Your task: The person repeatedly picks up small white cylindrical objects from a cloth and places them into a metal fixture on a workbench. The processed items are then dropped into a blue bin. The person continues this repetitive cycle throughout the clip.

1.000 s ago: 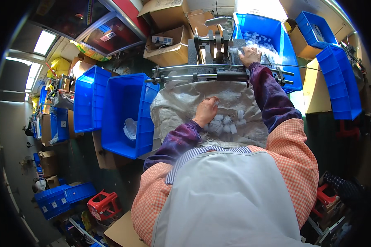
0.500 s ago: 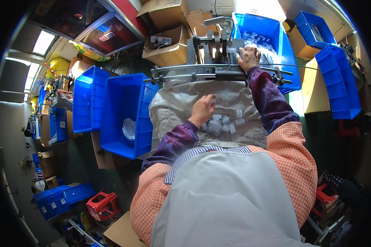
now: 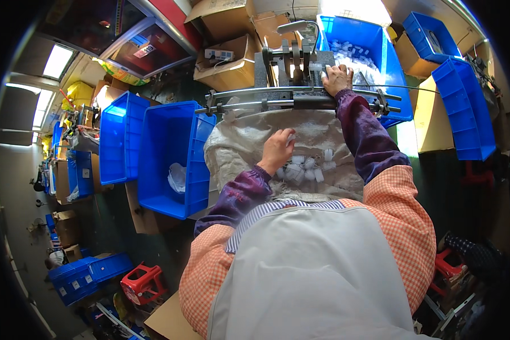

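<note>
The left hand's (image 3: 273, 153) fingers are pinching a small white piece (image 3: 290, 138); the right hand's (image 3: 338, 81) are touching the machine (image 3: 296, 62) (grip unclear). Loose white pieces (image 3: 304, 170) are lying on the cloth (image 3: 232, 133), bodyward and rightward of the nearer left hand, long axes mixed.

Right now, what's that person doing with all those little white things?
The person's left hand seems to pinch a small white plastic piece above a crumpled beige cloth. A loose pile of white plastic pieces lies on the cloth to its right. The right hand is at the right side of a dark metal machine with long bars across its front; whether it holds anything is hard to see. Beyond that hand, an open blue plastic bin holds more white pieces.
</note>
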Tool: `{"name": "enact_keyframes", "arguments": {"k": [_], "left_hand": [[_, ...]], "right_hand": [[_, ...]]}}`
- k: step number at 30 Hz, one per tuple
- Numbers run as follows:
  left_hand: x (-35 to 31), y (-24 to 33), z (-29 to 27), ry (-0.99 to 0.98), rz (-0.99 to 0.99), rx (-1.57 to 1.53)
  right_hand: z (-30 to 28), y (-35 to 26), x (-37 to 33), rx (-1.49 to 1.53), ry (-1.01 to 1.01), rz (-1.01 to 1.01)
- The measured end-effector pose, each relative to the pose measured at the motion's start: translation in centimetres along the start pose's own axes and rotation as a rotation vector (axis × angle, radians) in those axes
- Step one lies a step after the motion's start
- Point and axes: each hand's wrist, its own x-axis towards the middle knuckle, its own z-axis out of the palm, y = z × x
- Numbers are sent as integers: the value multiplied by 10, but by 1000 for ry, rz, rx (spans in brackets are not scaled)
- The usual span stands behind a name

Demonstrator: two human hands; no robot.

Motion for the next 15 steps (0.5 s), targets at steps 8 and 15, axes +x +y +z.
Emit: {"name": "enact_keyframes", "arguments": {"k": [8,15], "left_hand": [[7,11,-6,140,96,-86],[6,0,-4,138,-16,-219]], "right_hand": [[9,-46,6,20,-11,-31],[2,-59,5,34,-29,-9]]}}
